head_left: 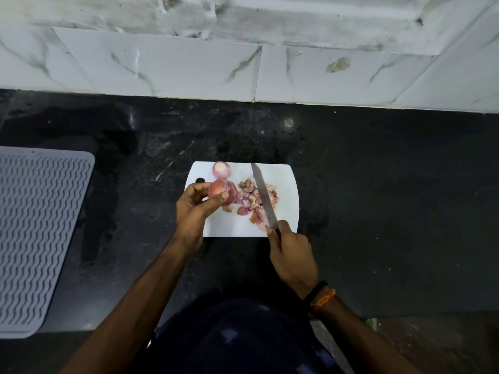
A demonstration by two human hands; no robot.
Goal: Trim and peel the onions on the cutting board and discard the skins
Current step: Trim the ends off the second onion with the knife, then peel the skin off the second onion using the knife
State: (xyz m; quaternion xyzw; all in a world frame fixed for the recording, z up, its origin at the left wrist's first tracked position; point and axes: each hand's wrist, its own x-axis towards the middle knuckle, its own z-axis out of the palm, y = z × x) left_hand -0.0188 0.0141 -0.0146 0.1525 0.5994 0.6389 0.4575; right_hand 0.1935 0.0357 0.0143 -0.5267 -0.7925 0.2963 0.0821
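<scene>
The left hand point(193, 205) has its fingers curled around a half-skinned onion point(222, 194), directly left of the knife point(264, 197) blade, whose handle the right hand point(293, 259) grips, tip pointing away.

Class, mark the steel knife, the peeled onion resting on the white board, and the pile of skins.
steel knife point(264, 197): head view, mid-blade.
peeled onion point(221, 169): head view, cut top.
pile of skins point(249, 197): head view, centre.
</scene>
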